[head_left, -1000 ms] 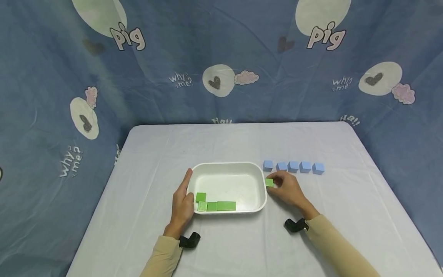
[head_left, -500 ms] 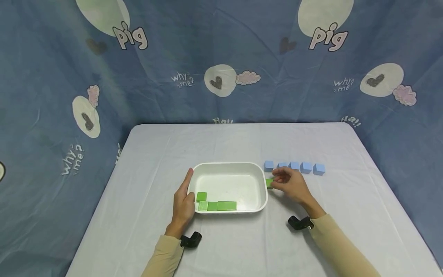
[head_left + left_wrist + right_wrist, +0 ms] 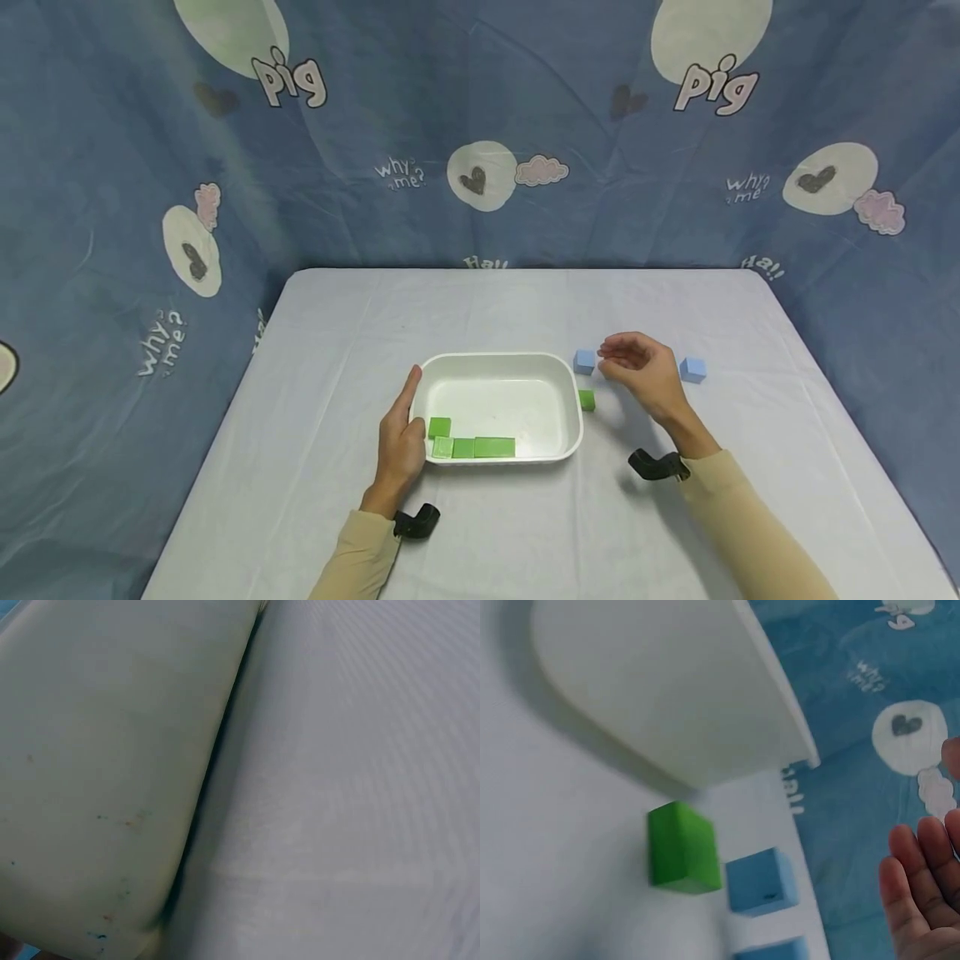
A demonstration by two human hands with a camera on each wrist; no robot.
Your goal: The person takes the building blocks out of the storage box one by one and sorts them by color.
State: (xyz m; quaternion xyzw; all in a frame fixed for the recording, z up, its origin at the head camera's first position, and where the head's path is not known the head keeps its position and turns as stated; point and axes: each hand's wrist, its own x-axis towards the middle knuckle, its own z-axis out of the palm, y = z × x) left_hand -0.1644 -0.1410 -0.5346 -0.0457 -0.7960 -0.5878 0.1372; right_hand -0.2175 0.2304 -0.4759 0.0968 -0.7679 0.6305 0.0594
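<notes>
My left hand (image 3: 401, 454) grips the left side of a white tray (image 3: 503, 461), its thumb over the rim and index finger along the outside. In the left wrist view the tray's outer wall (image 3: 112, 765) fills the left part. Green blocks (image 3: 494, 447) lie inside along the near wall and in the left corner. Outside, by the tray's right wall, sits a lone green block (image 3: 587, 400). My right hand (image 3: 645, 373) is raised over the row of blue cubes, fingers loosely bent and holding nothing; in the right wrist view its fingers (image 3: 928, 877) appear at the right edge.
One blue cube (image 3: 584, 361) shows left of the right hand and another blue cube (image 3: 692, 370) right of it; the hand hides those between. A white cloth covers the table (image 3: 510, 533). Behind hangs a blue printed curtain (image 3: 337, 217).
My right hand has let go of the green block beside the tray and moved up and right over the blue cubes. The left hand stays on the tray.
</notes>
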